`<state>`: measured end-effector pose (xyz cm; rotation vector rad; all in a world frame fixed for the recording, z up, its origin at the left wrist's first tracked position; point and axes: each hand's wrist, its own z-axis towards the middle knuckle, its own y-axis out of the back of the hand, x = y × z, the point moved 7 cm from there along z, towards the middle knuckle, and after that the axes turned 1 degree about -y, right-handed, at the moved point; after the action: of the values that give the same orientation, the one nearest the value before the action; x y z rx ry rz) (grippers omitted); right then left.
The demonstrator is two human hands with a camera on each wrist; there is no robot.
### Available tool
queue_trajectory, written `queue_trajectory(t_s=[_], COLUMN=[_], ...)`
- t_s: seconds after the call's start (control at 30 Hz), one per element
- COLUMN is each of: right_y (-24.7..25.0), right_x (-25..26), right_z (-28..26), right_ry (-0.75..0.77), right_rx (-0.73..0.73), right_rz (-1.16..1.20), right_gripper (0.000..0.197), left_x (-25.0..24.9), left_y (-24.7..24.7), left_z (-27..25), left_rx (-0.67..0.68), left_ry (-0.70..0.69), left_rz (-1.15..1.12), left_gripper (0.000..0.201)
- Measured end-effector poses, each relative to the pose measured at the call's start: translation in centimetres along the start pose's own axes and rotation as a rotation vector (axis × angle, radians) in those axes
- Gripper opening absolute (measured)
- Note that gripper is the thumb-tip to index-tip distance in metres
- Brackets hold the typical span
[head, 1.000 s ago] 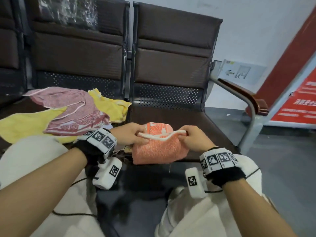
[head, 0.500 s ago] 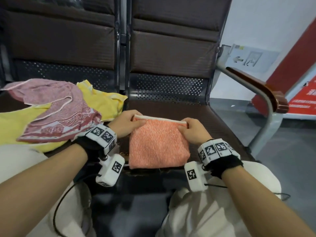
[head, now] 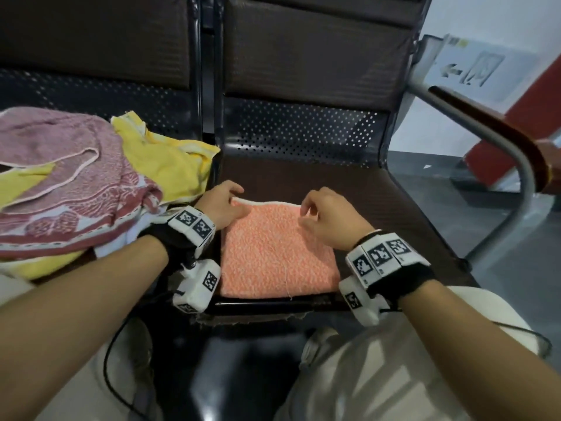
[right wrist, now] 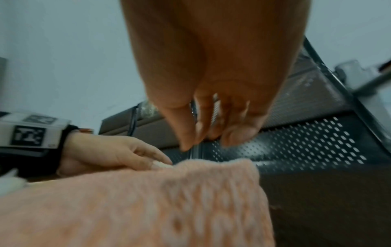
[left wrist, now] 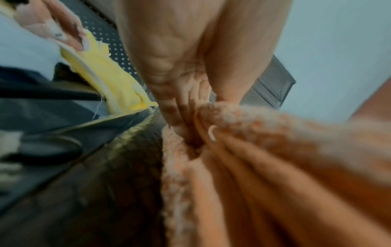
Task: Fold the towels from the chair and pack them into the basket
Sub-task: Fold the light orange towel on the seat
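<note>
Center frame, the orange towel [head: 274, 250] lies on your dark chair seat [head: 379, 208]; left hand [head: 223, 205] pinches its far edge, right hand [head: 331, 217] hovers loosely curled; the towel pile [head: 76, 183] runs off the frame's left edge.

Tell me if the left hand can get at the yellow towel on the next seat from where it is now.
Probably yes. The left hand is at the orange towel's far left corner, and the yellow towel lies just beyond it with nothing between; the hand must first release that corner.

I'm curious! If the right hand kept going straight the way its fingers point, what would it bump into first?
Probably the far edge of the orange towel just under the right hand; past that comes the chair's holed back panel. Depth is hard to judge.
</note>
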<state>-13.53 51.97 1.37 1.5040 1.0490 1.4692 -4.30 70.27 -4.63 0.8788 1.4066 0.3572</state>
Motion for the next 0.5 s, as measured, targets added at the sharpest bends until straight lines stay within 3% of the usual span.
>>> queue_trajectory(t_s=[0.07, 0.17, 0.2, 0.27, 0.37, 0.43, 0.5], right_y=[-0.9, -3.4, -4.0, -4.4, -3.6, -2.9, -2.6], right_x=[1.3, 1.4, 1.4, 1.6, 2.1, 1.9, 1.5], right_z=[-1.7, -4.5, -5.0, -5.2, -5.0, -4.9, -5.1], right_ry=[0.115, 0.181, 0.194, 0.227, 0.256, 0.24, 0.224], right_rx=[0.204, 0.475, 0.475, 0.382, 0.261, 0.216, 0.198], right_rz=[-0.051, -0.207, -0.256, -0.327, -0.323, -0.282, -0.254], right_gripper=[0.022, 0.06, 0.067, 0.062, 0.041, 0.031, 0.03], left_x=[-1.1, -3.7, -4.4, -5.1, -4.5, -4.0, -4.2], left_y=[0.6, 1.0, 0.5, -1.1, -2.9, -3.1, -3.0], left_z=[-1.0, -4.2, -5.5, -8.0, -10.2, -10.9, -11.2], left_rx=[-0.036, -0.084, -0.027, 0.14, 0.309, 0.333, 0.297], left_ry=[-0.06, -0.234, -0.289, -0.376, -0.404, -0.424, -0.469], left_rz=[0.055, 0.144, 0.125, 0.144, 0.392, 0.566, 0.637], left_gripper=[0.051, 0.032, 0.023, 0.019, 0.064, 0.08, 0.067])
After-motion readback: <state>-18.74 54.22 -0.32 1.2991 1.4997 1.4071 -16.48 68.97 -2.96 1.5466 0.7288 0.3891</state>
